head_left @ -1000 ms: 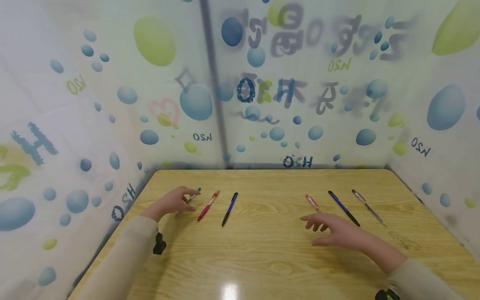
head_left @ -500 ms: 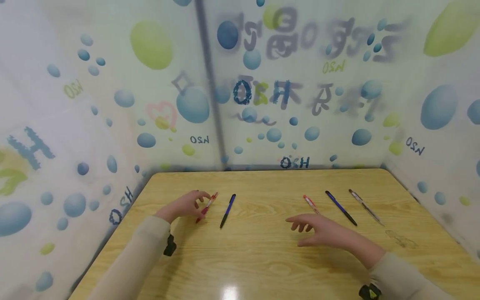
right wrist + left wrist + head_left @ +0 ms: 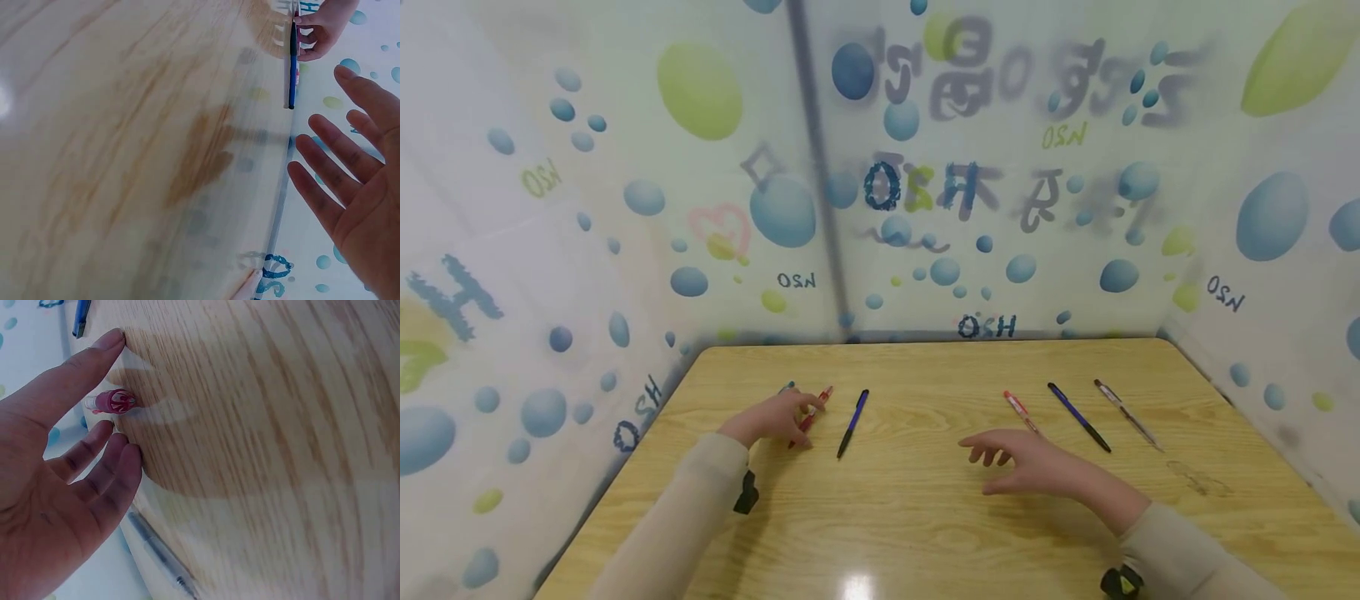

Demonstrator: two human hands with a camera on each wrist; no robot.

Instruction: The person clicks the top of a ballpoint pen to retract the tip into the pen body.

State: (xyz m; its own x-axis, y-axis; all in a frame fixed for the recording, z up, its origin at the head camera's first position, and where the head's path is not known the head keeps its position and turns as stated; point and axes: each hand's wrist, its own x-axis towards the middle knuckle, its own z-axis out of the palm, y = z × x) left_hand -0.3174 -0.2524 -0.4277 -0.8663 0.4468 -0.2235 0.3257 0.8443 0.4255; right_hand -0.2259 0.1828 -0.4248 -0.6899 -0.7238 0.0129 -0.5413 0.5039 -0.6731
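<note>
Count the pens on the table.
6. Left: teal-ended pen and red pen, partly behind the left hand, then blue pen. Right: second red pen, second blue pen, brown-ended pen.

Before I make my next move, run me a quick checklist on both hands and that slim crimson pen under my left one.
1. Left hand lined up over the slim crimson pen: ok, thumb and fingers on either side.
2. Crimson pen gripped: not ok, gaps show around it in the left wrist view.
3. Left fingertips touching the pale wood-grain tabletop: cannot tell.
4. Slim blue-and-black pen clear of the left hand: ok, it lies apart, to the right.
5. Right hand free: ok, holding nothing, fingers apart.
</note>
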